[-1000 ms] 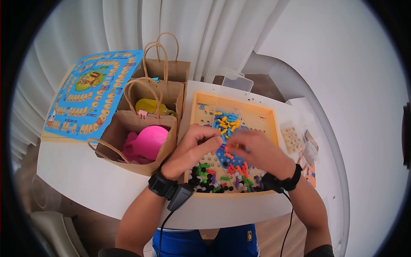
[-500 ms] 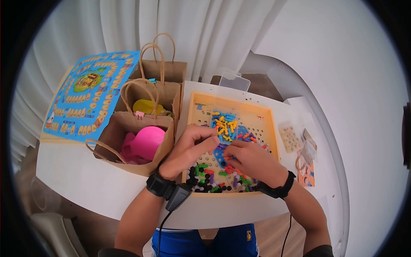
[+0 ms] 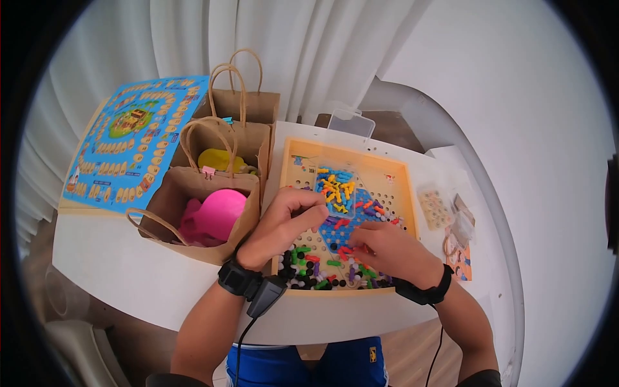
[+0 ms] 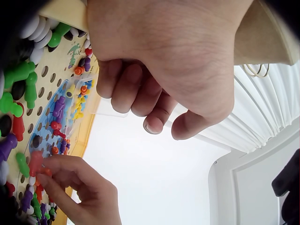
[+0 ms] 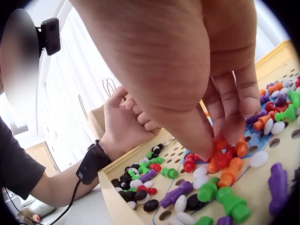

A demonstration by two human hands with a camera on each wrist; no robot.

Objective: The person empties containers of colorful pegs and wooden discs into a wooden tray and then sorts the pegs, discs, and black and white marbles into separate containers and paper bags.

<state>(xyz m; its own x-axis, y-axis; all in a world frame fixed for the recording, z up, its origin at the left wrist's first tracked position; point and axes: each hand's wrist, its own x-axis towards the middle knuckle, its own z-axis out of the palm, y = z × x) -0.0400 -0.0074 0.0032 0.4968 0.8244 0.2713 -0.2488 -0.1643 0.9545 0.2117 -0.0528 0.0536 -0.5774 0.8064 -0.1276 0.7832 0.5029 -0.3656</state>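
Note:
My right hand (image 3: 396,251) reaches low over the wooden game board tray (image 3: 412,193). Its thumb and forefinger pinch an orange-red peg piece (image 5: 218,161) among other pieces on the board. My left hand (image 3: 293,222) hovers over the tray's left side, fingers loosely curled, thumb apart from them, with nothing visible in its grasp. Just beyond it stands a clear plastic box (image 3: 335,192) of yellow and blue pegs. Red, green and purple pegs lie loose with black and white discs (image 5: 125,180) along the tray's near side.
Paper bags stand to the left, the nearest holding a pink object (image 3: 219,216). A blue board game sheet (image 3: 129,142) leans behind them. A clear lid (image 3: 351,124) sits beyond the tray; a small tray of round pieces (image 3: 435,206) and plastic packets (image 3: 463,226) lie right.
My right hand came down from beside the left hand and shifted nearer to me, among the red and orange pegs. The left hand has stayed almost in place.

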